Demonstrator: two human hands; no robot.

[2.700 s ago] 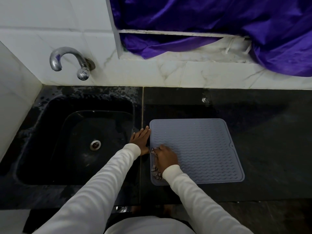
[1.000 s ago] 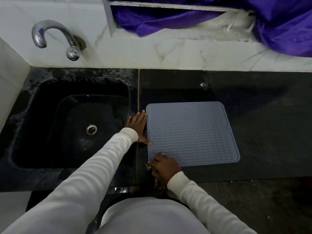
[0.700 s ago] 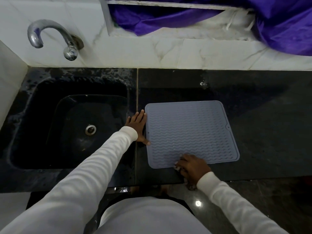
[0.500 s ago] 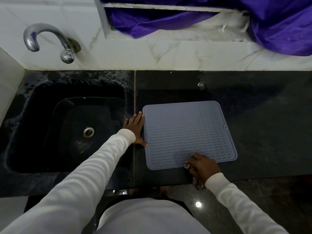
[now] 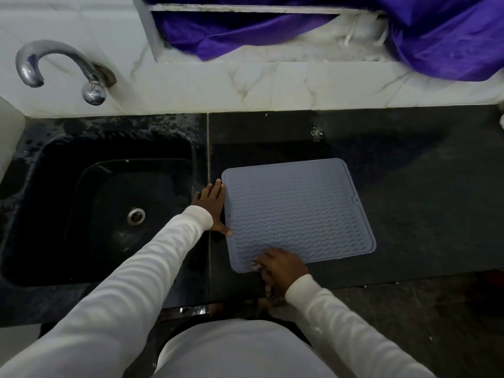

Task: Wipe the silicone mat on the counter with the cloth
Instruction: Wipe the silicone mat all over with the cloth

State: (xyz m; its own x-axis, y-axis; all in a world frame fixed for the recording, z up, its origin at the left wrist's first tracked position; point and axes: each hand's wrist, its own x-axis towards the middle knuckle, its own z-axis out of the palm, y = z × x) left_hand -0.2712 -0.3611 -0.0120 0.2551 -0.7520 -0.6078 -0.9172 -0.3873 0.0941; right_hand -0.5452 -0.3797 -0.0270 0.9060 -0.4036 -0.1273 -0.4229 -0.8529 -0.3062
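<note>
Here, a dark stone counter [image 5: 409,214] is seen from above, with two arms in white sleeves [image 5: 131,282] reaching onto it from the lower edge. A grey mat [image 5: 297,211] with a wavy ribbed surface is laid flat on the counter, between and just beyond the two hands. The left hand [image 5: 211,207] is laid flat with its fingers straight and close together, pressed against the mat's left edge, the thumb stretched out to touch that edge nearer the body. The right hand [image 5: 281,268] is placed on the mat's near edge, towards its near left corner, with the fingers curled over a cloth [image 5: 268,289]. Only a small, dark, crumpled part of the cloth is shown, bunched under the palm and trailing off the mat towards the body; its colour and pattern cannot be made out. To the left of the left hand, a black sink [image 5: 109,208] is sunk into the counter, with a round metal drain [image 5: 135,216] in its floor. Beyond the sink, a curved metal tap [image 5: 58,69] is fixed to a white marbled wall [image 5: 272,85]. Beyond the mat, high on that wall, a purple sheet [image 5: 436,36] is draped over a ledge.
</note>
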